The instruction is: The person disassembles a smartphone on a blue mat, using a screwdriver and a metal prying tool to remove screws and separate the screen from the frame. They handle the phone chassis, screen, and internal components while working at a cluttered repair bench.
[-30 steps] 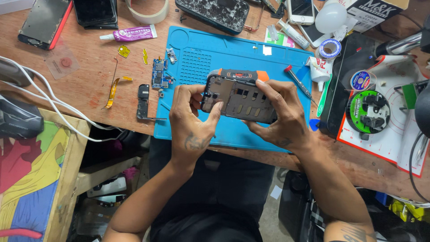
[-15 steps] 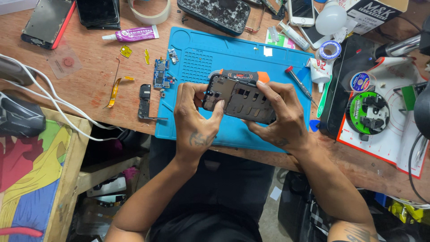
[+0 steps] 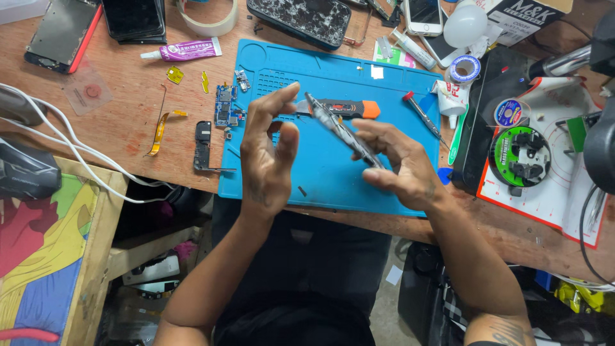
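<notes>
Your right hand [image 3: 400, 170] has its grip clamped on the phone frame [image 3: 339, 131], held edge-on above the blue mat [image 3: 320, 173], so its inner face is hidden. Your left hand [image 3: 266, 154] hangs open just beside it, fingers apart, touching nothing. The utility knife [image 3: 349, 109] lies partly covered behind the frame. The desk [image 3: 128, 122] edge cuts off the screens.
</notes>
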